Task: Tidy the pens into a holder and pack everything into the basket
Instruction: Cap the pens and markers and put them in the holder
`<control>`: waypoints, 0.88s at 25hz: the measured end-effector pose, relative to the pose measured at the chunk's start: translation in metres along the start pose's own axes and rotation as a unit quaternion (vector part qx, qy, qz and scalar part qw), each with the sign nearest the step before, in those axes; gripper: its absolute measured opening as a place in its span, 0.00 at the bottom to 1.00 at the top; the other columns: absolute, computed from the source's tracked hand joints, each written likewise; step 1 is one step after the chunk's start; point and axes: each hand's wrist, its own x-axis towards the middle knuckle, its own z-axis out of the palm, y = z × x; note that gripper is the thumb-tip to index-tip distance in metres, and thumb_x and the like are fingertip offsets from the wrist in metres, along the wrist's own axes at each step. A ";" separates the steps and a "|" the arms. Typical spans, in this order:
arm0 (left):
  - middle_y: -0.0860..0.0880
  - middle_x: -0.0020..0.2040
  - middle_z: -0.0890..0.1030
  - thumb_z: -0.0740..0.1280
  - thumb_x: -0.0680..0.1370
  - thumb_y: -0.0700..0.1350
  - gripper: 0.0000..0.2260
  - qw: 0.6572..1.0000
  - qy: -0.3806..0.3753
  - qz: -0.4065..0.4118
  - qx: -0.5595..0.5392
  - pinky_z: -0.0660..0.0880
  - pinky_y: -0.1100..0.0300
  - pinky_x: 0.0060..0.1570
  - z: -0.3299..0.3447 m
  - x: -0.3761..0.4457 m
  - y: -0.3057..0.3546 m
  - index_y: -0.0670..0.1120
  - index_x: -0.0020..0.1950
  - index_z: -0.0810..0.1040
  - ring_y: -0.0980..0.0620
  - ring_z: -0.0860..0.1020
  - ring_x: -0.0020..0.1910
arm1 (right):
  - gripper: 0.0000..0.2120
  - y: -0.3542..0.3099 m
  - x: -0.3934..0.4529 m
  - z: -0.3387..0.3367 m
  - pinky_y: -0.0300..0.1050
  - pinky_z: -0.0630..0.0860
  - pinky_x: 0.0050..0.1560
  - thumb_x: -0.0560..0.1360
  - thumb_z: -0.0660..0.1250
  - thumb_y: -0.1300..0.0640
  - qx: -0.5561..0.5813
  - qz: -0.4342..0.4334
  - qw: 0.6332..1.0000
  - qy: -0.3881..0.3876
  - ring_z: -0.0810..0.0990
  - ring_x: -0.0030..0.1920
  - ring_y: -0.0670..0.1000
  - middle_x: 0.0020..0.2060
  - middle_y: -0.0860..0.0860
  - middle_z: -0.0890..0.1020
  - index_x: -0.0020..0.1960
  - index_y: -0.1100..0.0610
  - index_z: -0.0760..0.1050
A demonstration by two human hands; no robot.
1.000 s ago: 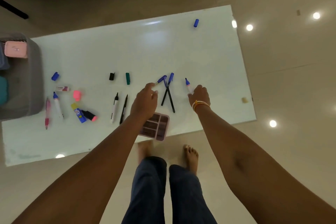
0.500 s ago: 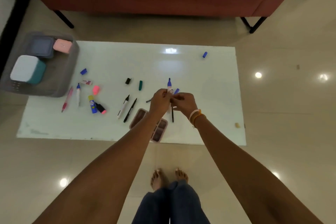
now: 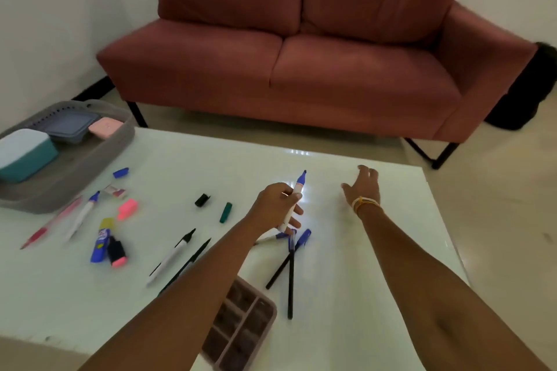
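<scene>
Behind the glossy white table [image 3: 211, 159] a dusty-red two-seat sofa [image 3: 301, 54] fills the upper frame. At centre the left hand [image 3: 272, 208] is closed around a white marker with an uncapped blue tip [image 3: 297, 193], raised off the table and tilted up and right; its lower end is hidden by the fingers. The right hand [image 3: 363, 187], right of centre, hovers open and empty with fingers spread, somewhat blurred. Two black pens with blue caps [image 3: 289, 268] lie crossed below the left hand. A mauve divided holder tray [image 3: 241, 331] sits at the bottom edge, partly covered by the left forearm. The grey plastic basket [image 3: 75, 172] at the left edge is cut off; it holds what seem to be lidded boxes. Loose markers and caps lie scattered between.
</scene>
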 end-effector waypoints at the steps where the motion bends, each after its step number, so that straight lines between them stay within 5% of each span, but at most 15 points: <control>1: 0.39 0.45 0.81 0.61 0.81 0.45 0.10 0.999 -0.017 0.002 0.027 0.80 0.54 0.31 -0.001 0.003 -0.002 0.38 0.55 0.71 0.42 0.81 0.33 | 0.31 0.009 0.014 0.006 0.56 0.70 0.65 0.74 0.69 0.54 -0.019 -0.001 1.000 -0.006 0.71 0.66 0.64 0.73 0.58 0.61 0.73 0.57 0.61; 6: 0.42 0.42 0.80 0.59 0.81 0.45 0.07 0.995 0.023 0.075 0.067 0.80 0.52 0.32 -0.040 -0.009 -0.011 0.42 0.51 0.71 0.42 0.81 0.33 | 0.26 0.024 0.049 0.024 0.59 0.70 0.63 0.77 0.63 0.46 -0.116 -0.014 0.993 0.003 0.70 0.66 0.66 0.71 0.61 0.61 0.70 0.58 0.65; 10: 0.43 0.41 0.81 0.59 0.81 0.46 0.07 0.981 0.142 0.127 0.033 0.79 0.56 0.28 -0.080 -0.056 -0.022 0.43 0.51 0.70 0.45 0.81 0.30 | 0.17 0.003 0.025 0.033 0.59 0.70 0.62 0.78 0.57 0.60 -0.119 -0.009 0.992 0.050 0.71 0.63 0.65 0.65 0.64 0.68 0.64 0.65 0.69; 13: 0.43 0.42 0.82 0.59 0.81 0.47 0.08 0.972 0.200 0.115 0.054 0.79 0.58 0.29 -0.090 -0.090 -0.033 0.43 0.54 0.72 0.48 0.81 0.30 | 0.16 -0.031 -0.019 0.044 0.53 0.76 0.57 0.76 0.65 0.59 -0.007 -0.064 0.997 -0.049 0.77 0.57 0.62 0.59 0.63 0.75 0.61 0.66 0.74; 14: 0.42 0.43 0.82 0.59 0.81 0.47 0.09 0.967 0.219 0.116 0.055 0.79 0.58 0.30 -0.090 -0.100 -0.037 0.43 0.55 0.72 0.48 0.80 0.30 | 0.14 -0.051 -0.042 0.044 0.49 0.80 0.50 0.75 0.68 0.60 0.132 -0.073 0.983 -0.110 0.80 0.49 0.60 0.53 0.63 0.79 0.57 0.67 0.77; 16: 0.41 0.43 0.82 0.59 0.81 0.47 0.09 0.956 0.255 0.134 0.049 0.76 0.59 0.28 -0.087 -0.120 -0.045 0.43 0.55 0.73 0.48 0.79 0.30 | 0.07 -0.095 -0.101 0.036 0.40 0.82 0.34 0.75 0.68 0.62 0.419 -0.087 0.879 -0.211 0.79 0.37 0.55 0.41 0.61 0.80 0.47 0.67 0.79; 18: 0.44 0.40 0.81 0.59 0.81 0.47 0.10 0.945 0.285 0.147 0.059 0.73 0.63 0.24 -0.082 -0.137 -0.053 0.43 0.56 0.74 0.50 0.77 0.29 | 0.09 -0.141 -0.154 0.021 0.39 0.81 0.32 0.79 0.64 0.58 0.514 -0.150 0.797 -0.280 0.79 0.33 0.52 0.37 0.58 0.81 0.45 0.61 0.79; 20: 0.47 0.37 0.79 0.58 0.81 0.48 0.10 0.936 0.311 0.155 0.054 0.69 0.65 0.21 -0.076 -0.153 -0.062 0.44 0.55 0.75 0.53 0.74 0.26 | 0.13 -0.170 -0.194 0.012 0.41 0.80 0.31 0.80 0.60 0.54 0.487 -0.244 0.793 -0.274 0.79 0.27 0.48 0.34 0.56 0.82 0.44 0.60 0.79; 22: 0.49 0.36 0.77 0.58 0.81 0.49 0.10 0.927 0.338 0.156 0.052 0.67 0.66 0.21 -0.069 -0.167 -0.069 0.44 0.56 0.75 0.54 0.72 0.26 | 0.15 -0.181 -0.218 0.009 0.37 0.78 0.27 0.80 0.60 0.52 0.428 -0.331 0.819 -0.189 0.76 0.22 0.43 0.32 0.55 0.81 0.44 0.61 0.79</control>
